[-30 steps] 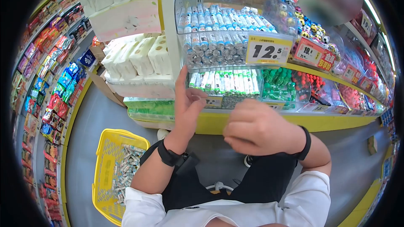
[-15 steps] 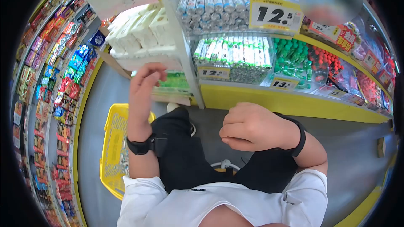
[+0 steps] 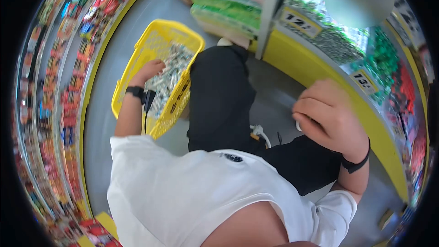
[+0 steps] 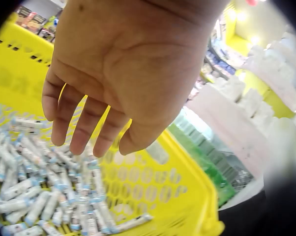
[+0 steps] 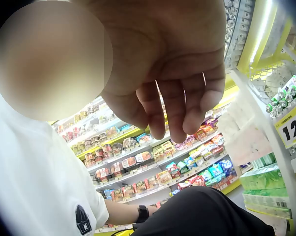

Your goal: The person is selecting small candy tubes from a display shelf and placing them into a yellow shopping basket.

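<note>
My left hand (image 3: 148, 69) reaches over the yellow shopping basket (image 3: 157, 39) on the floor at my left side. In the left wrist view the palm faces the camera, the fingers (image 4: 84, 125) hang loosely down and nothing is in them. Below lie many small wrapped sticks (image 4: 44, 182), white with blue ends, heaped loosely in the basket. My right hand (image 3: 329, 114) hovers above my right thigh, in front of the low shelf. Its fingers (image 5: 175, 110) hang loosely curled and hold nothing in the right wrist view.
Ahead, a low shelf carries green-ended wrapped sticks (image 3: 338, 41), green-topped items (image 3: 382, 64) and price tags (image 3: 299, 22). Green packs (image 3: 224, 11) stand beside the shelf's post. Along the left runs a curved shelf of packaged snacks (image 3: 77, 73). My knee (image 3: 219, 64) is close beside the basket.
My left hand has come away from the upper shelf, down and left to the basket. The view has swung down and left. The right hand remains over my lap, loosely curled.
</note>
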Motion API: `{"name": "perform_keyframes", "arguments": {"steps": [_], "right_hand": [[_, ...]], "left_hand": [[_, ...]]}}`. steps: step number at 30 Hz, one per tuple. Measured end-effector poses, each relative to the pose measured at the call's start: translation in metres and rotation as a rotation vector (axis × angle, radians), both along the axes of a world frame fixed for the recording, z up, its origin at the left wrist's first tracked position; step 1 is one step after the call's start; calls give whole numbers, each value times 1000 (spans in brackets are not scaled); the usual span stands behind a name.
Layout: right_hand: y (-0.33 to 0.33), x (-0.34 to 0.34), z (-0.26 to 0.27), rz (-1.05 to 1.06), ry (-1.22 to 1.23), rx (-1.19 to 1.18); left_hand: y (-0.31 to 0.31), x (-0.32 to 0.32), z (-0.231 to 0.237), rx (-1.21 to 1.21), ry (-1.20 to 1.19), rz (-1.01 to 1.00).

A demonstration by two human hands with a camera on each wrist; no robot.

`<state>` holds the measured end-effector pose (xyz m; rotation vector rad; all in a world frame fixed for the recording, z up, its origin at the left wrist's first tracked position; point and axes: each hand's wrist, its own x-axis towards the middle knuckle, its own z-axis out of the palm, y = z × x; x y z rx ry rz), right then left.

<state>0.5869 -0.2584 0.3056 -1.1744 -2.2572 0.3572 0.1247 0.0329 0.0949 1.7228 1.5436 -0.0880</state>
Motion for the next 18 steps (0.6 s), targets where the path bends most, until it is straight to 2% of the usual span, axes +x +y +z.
{"name": "perform_keyframes", "arguments": {"steps": [6,7,10,14,15,18], "right_hand": [[4,-9,-3,-16,0,-47],[6,-9,-3,-25,-9,-53],[7,-10,-5,-43,-27,-72],[12,-10,-8,-54,-31,-93],[12,-10,-8,-59,-32,-100],[16,-10,-9,-74,-31,-114]], "left_hand": [[-33,-62,-52,-180,214,19],[-30,-73,-67,-216,325,-49],[-45,-87,-79,-232,373,-223],[-57,-96,-105,-434,487,-271],[-68,-86,-91,-451,488,-144],[-71,-119,-139,-265,401,-235]]}}
